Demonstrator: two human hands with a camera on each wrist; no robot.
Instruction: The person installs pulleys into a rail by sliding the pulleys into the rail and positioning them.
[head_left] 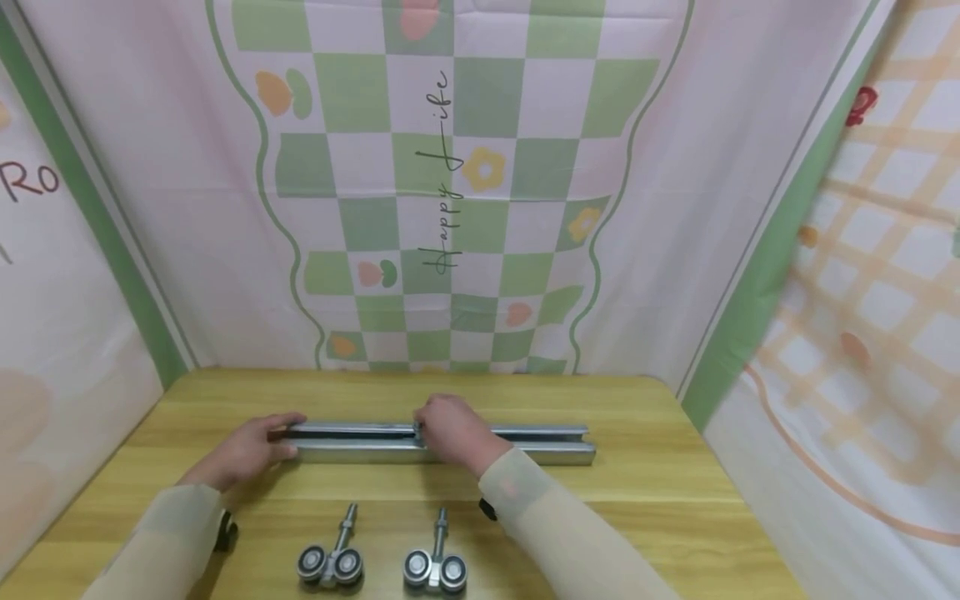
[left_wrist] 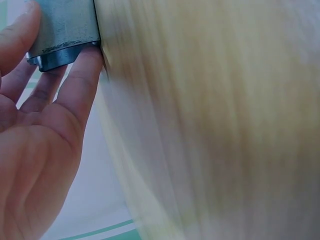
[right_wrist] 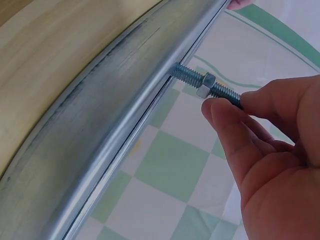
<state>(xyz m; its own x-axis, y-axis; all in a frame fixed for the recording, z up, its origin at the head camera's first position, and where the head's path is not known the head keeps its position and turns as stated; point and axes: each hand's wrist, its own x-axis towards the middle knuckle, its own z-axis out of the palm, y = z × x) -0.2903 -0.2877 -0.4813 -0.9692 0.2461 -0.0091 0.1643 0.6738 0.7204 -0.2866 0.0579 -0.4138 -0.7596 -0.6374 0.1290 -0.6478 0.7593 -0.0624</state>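
Observation:
A slotted metal rail lies across the wooden table, its slot facing up. At its left end my left hand grips the rail, thumb on one side and fingers on the other; the left wrist view shows the hand around the rail's end. Near the middle, my right hand pinches a threaded bolt that stands out of the slot, with a hex nut on it. In the right wrist view, thumb and fingers of the hand hold the bolt's free end. The bolt's lower part is hidden inside the rail.
Two roller trolleys, one on the left and one on the right, lie on the table in front of the rail, bolts pointing away. A patterned cloth hangs behind the table, with more cloth at both sides.

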